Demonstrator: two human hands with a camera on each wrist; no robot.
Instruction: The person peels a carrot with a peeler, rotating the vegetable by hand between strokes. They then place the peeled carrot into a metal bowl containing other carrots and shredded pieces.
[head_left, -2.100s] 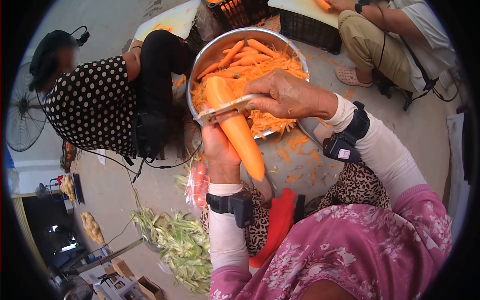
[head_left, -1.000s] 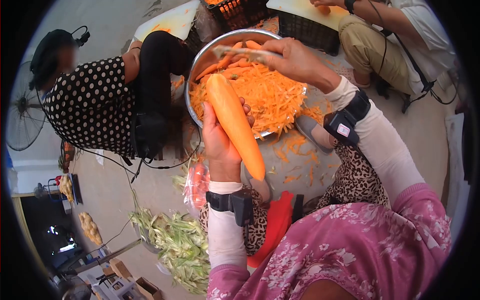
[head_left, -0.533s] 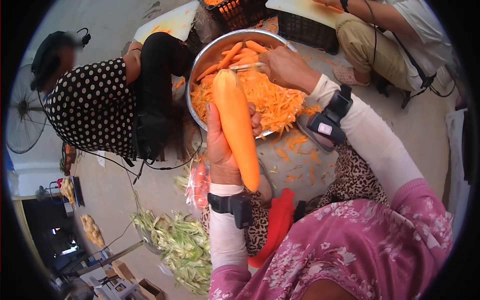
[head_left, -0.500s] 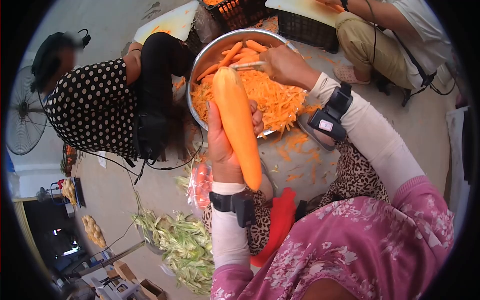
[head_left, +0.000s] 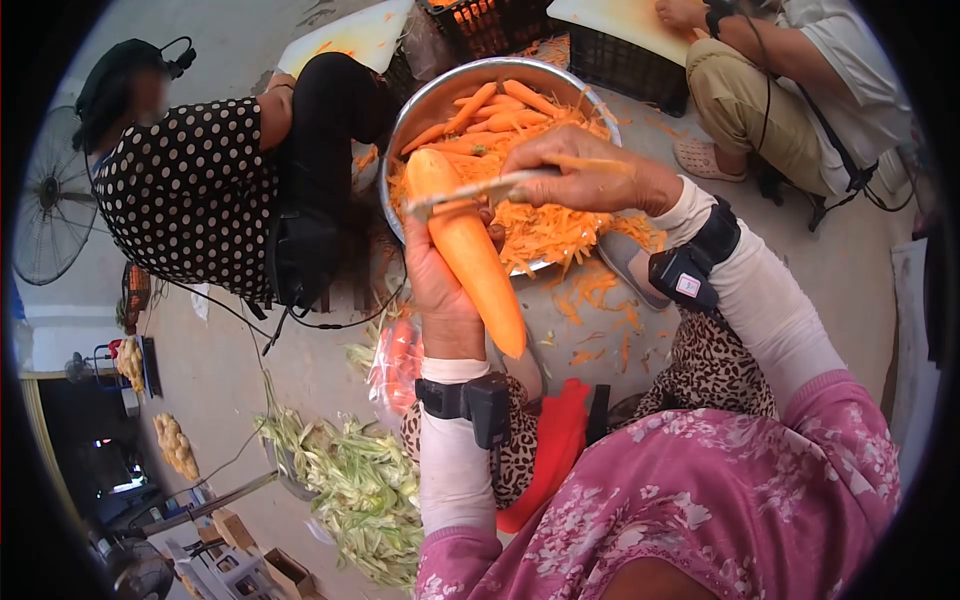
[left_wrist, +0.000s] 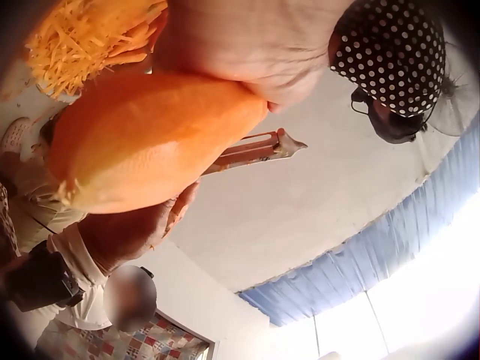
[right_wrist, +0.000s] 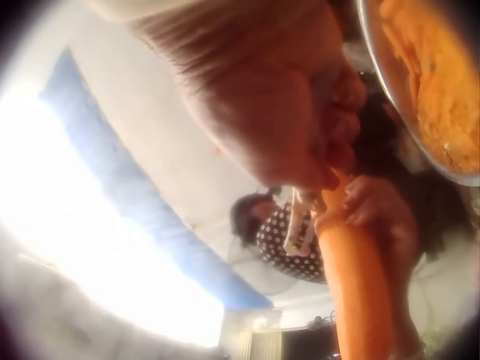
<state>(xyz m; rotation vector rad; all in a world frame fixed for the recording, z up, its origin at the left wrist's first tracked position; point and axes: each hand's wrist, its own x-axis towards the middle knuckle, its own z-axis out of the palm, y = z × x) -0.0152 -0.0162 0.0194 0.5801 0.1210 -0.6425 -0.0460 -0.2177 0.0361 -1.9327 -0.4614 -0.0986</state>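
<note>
My left hand (head_left: 443,295) holds a large peeled-looking carrot (head_left: 478,270) from below, its thick end pointing up toward the basin and its tip toward my lap. In my right hand (head_left: 600,178) is a peeler (head_left: 480,190), gripped by the handle, its head lying across the carrot's upper part. A strip of orange peel (head_left: 588,163) lies over the back of that hand. The left wrist view shows the carrot (left_wrist: 142,150) up close, with the peeler (left_wrist: 251,152) partly hidden behind it. In the right wrist view the peeler (right_wrist: 298,225) sits beside the carrot (right_wrist: 356,292).
Just beyond my hands stands a metal basin (head_left: 425,110) with whole carrots (head_left: 510,121) on a heap of peels (head_left: 560,225). Two people sit at cutting boards (head_left: 345,40) left and right. Corn husks (head_left: 365,500) and a bag of carrots (head_left: 398,365) lie at lower left.
The peeler was on the carrot, swung away over the basin, and is now back across its upper part. The carrot tilts slightly more to the left at its thick end.
</note>
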